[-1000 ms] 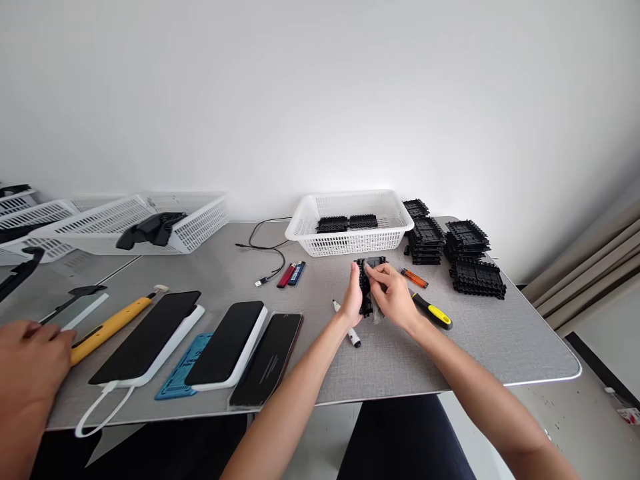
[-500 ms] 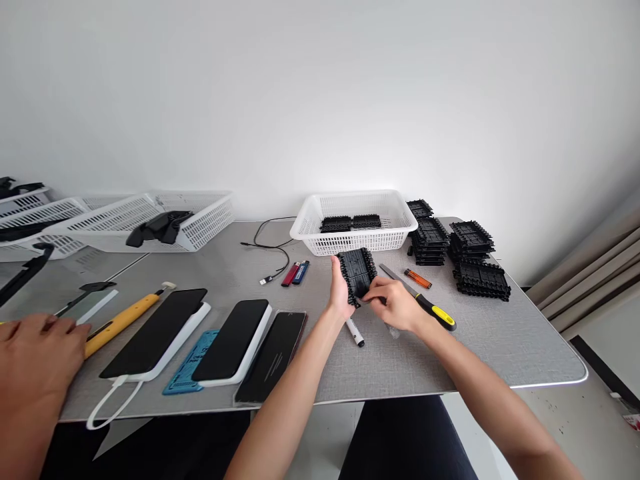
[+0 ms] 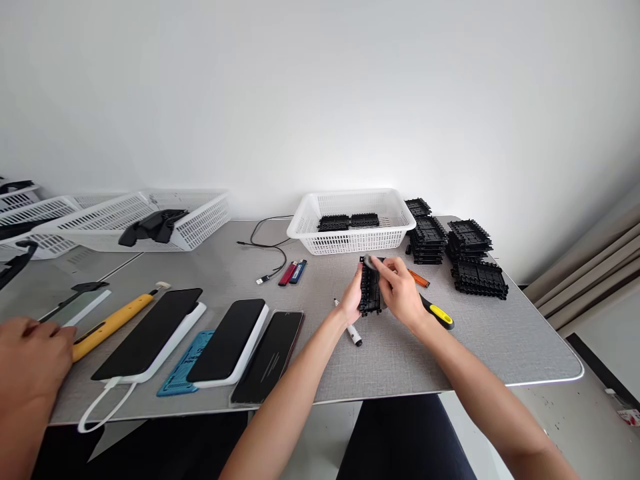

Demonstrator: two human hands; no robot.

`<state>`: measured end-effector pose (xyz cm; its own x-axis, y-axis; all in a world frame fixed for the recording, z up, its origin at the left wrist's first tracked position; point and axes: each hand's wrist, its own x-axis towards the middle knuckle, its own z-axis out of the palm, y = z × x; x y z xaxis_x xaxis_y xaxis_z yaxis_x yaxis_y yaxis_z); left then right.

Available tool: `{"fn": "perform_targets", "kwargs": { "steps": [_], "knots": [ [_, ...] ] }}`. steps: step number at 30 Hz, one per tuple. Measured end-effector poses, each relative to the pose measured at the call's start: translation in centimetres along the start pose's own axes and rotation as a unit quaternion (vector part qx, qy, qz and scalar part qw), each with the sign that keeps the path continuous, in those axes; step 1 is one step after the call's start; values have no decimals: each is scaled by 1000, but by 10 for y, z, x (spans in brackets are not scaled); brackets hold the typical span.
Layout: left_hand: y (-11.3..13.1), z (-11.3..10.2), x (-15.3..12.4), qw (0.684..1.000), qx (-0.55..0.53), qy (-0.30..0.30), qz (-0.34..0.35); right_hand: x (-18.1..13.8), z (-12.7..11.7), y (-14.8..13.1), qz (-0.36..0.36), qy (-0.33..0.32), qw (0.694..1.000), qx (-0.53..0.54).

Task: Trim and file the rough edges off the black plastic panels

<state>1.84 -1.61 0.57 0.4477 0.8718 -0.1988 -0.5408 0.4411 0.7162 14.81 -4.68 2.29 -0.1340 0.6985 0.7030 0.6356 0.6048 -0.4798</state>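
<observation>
My left hand (image 3: 353, 299) grips a black ribbed plastic part (image 3: 371, 293) by its left side, holding it on edge above the table. My right hand (image 3: 404, 297) is closed at the part's upper end, its index finger stretched along a small grey piece (image 3: 369, 262) that I cannot make out well. Behind that hand lies a tool with a black and yellow handle (image 3: 441, 315), its blade mostly hidden. An orange stick-like item (image 3: 419, 278) is just beyond. Below my left hand rests a white marker (image 3: 355, 335).
A white basket (image 3: 353, 241) with similar black parts stands at the back, stacks of them (image 3: 429, 239) to its right. Phones (image 3: 227, 340), red and blue lighter-like sticks (image 3: 288, 274) and a cable (image 3: 273, 247) lie leftward. Another person's hand (image 3: 33, 370) is at far left.
The black part has been turned from facing me to edge-on and shifted slightly right. My right hand has moved from its lower corner up to its top, where the grey piece now shows.
</observation>
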Motion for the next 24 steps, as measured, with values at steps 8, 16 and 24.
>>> {"fn": "perform_targets", "kwargs": {
  "steps": [8, 16, 24],
  "knots": [
    [6, -3, -2, 989, 2, 141, 42, -7, 7, -13, -65, -168, 976, -125],
    [35, -4, -5, 984, -55, 142, 97, -10, 1, -19, -151, -243, 957, -48],
    [12, 0, -4, 997, 23, 74, 27, -4, 0, 4, -22, 35, 999, 24]
  ]
}}
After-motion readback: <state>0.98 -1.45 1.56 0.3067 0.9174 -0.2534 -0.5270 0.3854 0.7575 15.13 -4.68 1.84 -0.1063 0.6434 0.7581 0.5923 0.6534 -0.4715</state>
